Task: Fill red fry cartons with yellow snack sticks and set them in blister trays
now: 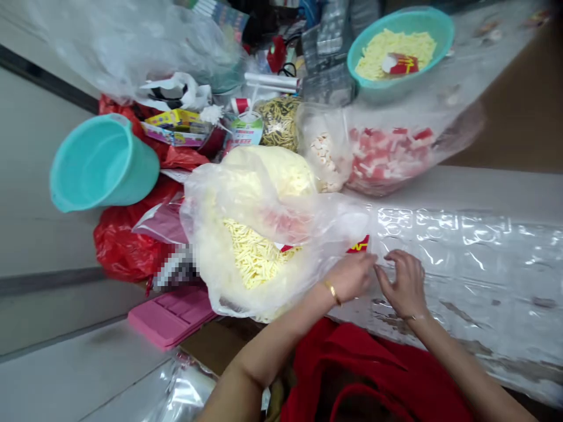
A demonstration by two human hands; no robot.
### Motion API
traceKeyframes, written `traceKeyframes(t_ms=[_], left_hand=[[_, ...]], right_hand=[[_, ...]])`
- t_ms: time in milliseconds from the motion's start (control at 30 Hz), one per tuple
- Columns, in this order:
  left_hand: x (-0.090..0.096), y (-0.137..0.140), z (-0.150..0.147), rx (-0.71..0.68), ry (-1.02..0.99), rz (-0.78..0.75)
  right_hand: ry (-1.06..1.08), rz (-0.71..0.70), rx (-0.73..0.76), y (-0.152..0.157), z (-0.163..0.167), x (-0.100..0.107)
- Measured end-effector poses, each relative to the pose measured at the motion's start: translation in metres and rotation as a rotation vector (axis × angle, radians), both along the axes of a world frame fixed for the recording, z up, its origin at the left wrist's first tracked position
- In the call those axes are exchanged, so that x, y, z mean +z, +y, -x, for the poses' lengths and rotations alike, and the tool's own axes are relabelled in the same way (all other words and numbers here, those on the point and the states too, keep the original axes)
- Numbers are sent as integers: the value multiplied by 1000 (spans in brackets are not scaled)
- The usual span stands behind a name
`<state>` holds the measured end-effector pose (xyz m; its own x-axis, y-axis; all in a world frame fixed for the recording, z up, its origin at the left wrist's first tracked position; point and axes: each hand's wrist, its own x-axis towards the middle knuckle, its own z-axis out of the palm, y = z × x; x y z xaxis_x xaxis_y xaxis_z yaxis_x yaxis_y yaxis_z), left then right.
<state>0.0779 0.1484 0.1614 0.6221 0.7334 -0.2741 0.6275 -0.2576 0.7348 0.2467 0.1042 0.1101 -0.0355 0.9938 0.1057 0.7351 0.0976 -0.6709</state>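
My left hand (355, 275), with a gold bracelet on its wrist, is beside a red miniature fries box (359, 244) with a yellow logo. Its fingers are pressed together; whatever they pinch is too small to tell. My right hand (405, 286) hovers just to the right, thumb and curled fingers apart with nothing visible between them. Both are over the left end of a clear plastic tray (479, 246) with rows of square cells. Left of my hands lies a large open plastic bag (206, 234) of tiny pale-yellow fries (255, 252), a red-and-white piece partly buried among them.
A teal basin (446, 35) with more yellow fries stands at the back right, behind a bag of red-and-white pieces (391, 152). At left are a turquoise bucket (105, 164), red plastic bags (118, 240) and a pink case (169, 316). Several small packets crowd the back.
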Motion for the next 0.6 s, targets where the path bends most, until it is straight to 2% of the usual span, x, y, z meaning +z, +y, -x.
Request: traceKeyframes(t_ms=[33, 67, 100, 167, 233, 267, 300, 367, 433, 500, 600], left_hand=[[24, -10, 13, -36, -108, 62], [44, -19, 30, -2, -205, 123], [60, -24, 50, 99, -272, 161], [70, -28, 95, 473, -275, 140], [54, -25, 137, 903, -113, 17], [38, -22, 155, 1044, -2, -41], [21, -19, 168, 1121, 90, -74], [-14, -14, 184, 1168, 177, -65], [-38, -10, 185, 1169, 154, -34], [-48, -8, 180, 1179, 73, -48], [-43, -4, 178, 1201, -78, -134]], right_hand=[[101, 22, 87, -6, 5, 14], [194, 56, 189, -10, 13, 28], [266, 88, 299, -11, 25, 41], [329, 106, 474, -6, 58, 62], [306, 59, 595, 10, 98, 70], [266, 28, 635, 21, 119, 70], [211, 4, 660, 32, 138, 66], [76, -9, 664, 55, 171, 52], [-12, 7, 685, 75, 194, 33], [-23, 6, 743, 89, 207, 17], [42, -27, 808, 103, 217, 1]])
